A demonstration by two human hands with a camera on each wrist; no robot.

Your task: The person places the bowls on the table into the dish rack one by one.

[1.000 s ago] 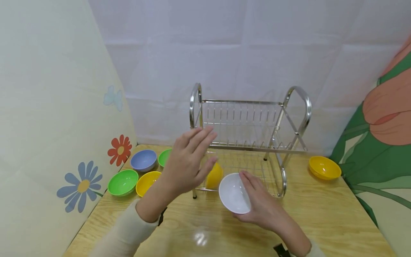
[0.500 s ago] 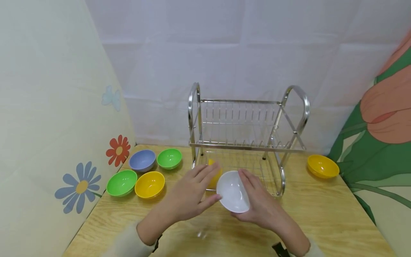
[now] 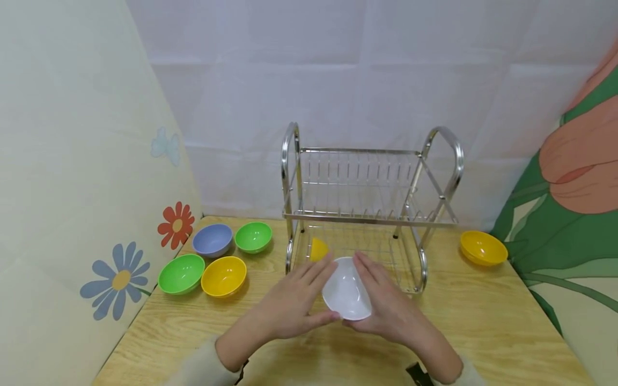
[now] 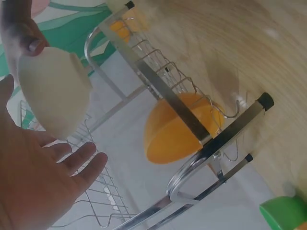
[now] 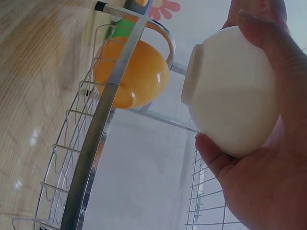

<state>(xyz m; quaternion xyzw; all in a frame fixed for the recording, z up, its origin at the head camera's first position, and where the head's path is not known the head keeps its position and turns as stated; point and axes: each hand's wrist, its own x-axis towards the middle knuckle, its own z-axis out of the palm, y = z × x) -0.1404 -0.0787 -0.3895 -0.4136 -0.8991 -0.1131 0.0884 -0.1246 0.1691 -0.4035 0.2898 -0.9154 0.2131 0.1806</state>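
Note:
My right hand point(image 3: 393, 308) grips a white bowl point(image 3: 346, 292) by its right side, thumb below and fingers along the rim. The bowl's inside faces the head camera, and its pale underside point(image 5: 230, 91) shows in the right wrist view. On the bowl's left, my left hand point(image 3: 294, 306) lies with straight fingers right at the rim. Behind both hands stands a two-tier metal dish rack point(image 3: 357, 219). In its lower tier a yellow bowl point(image 5: 136, 74) rests tilted on its side, partly hidden by my left hand in the head view.
Left of the rack on the wooden table point(image 3: 299, 359) are a blue bowl point(image 3: 212, 240), two green bowls point(image 3: 253, 237) point(image 3: 181, 274) and a yellow bowl point(image 3: 224, 276). Another yellow bowl point(image 3: 483, 248) sits right of the rack. Cloth walls enclose the table.
My left hand has come down and to the right, from in front of the rack to the white bowl's left rim. The right hand keeps its grip, shifting slightly left with the bowl.

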